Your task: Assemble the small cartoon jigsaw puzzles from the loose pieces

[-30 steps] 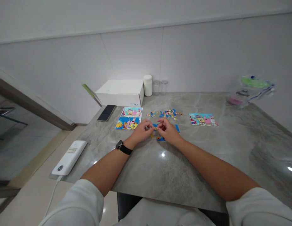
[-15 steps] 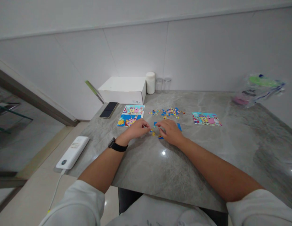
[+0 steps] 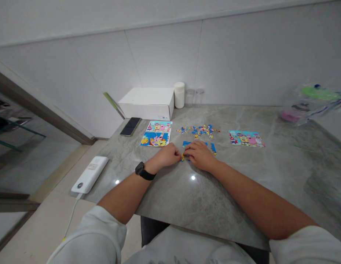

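Note:
A partly joined blue jigsaw puzzle [image 3: 213,148] lies flat on the table under my right hand [image 3: 200,157], which covers much of it. My left hand [image 3: 168,155], with a black watch at the wrist, is closed in a pinch at the puzzle's left edge. Between the two sets of fingertips shows a small yellow puzzle piece [image 3: 182,158]; both hands are closed on it, though the exact contact is partly hidden. Loose puzzle pieces [image 3: 203,130] lie in a heap just beyond. A printed picture sheet [image 3: 155,139] with cartoon figures lies beyond my left hand.
On the right lies a cartoon picture card [image 3: 246,139]. Behind stand a white box [image 3: 144,110], a white bottle [image 3: 179,96] and two clear jars [image 3: 199,98]. A phone [image 3: 130,126] and a corded white device [image 3: 90,174] are leftward. A plastic bag [image 3: 305,104] sits far right.
My left hand has come in closer to the puzzle, and my right fingers have lowered and closed toward the yellow piece. The view has shifted slightly, moving the scene rightward.

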{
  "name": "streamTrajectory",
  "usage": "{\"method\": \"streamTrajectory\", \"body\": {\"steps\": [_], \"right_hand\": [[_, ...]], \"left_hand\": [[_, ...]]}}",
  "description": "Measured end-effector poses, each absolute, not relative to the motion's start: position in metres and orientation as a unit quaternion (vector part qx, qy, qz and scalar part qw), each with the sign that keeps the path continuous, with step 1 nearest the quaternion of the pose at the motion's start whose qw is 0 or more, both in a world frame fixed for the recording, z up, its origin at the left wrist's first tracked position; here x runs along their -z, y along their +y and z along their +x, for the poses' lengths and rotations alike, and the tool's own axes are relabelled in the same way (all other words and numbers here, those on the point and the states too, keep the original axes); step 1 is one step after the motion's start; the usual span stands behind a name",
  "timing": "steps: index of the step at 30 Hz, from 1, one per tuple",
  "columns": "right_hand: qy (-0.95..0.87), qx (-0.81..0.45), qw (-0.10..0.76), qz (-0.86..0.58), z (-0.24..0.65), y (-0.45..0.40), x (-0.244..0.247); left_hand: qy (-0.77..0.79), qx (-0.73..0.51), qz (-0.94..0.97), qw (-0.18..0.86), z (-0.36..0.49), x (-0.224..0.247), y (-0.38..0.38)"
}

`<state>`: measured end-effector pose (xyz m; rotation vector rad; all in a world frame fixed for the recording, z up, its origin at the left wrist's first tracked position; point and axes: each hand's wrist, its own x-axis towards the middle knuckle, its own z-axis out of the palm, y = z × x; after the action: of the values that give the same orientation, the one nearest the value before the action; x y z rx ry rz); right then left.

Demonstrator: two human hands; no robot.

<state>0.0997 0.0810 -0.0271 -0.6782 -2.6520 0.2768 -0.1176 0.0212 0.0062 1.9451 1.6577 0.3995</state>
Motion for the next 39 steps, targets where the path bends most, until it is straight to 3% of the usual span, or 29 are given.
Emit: {"method": "streamTrajectory", "body": {"steps": [8, 33, 39], "right_hand": [[-0.946, -0.095, 0.197, -0.237, 0.099, 0.08, 0.026], [-0.95, -0.093, 0.181, -0.237, 0.097, 0.076, 0.02], [-0.951, -0.089, 0.181, -0.235, 0.098, 0.077, 0.022]], "left_hand": [[0.642, -0.134, 0.734, 0.174, -0.109, -0.005, 0.015], [0.615, -0.127, 0.768, 0.124, -0.118, -0.005, 0.017], [0.528, -0.172, 0.813, 0.175, -0.138, -0.006, 0.026]]}}
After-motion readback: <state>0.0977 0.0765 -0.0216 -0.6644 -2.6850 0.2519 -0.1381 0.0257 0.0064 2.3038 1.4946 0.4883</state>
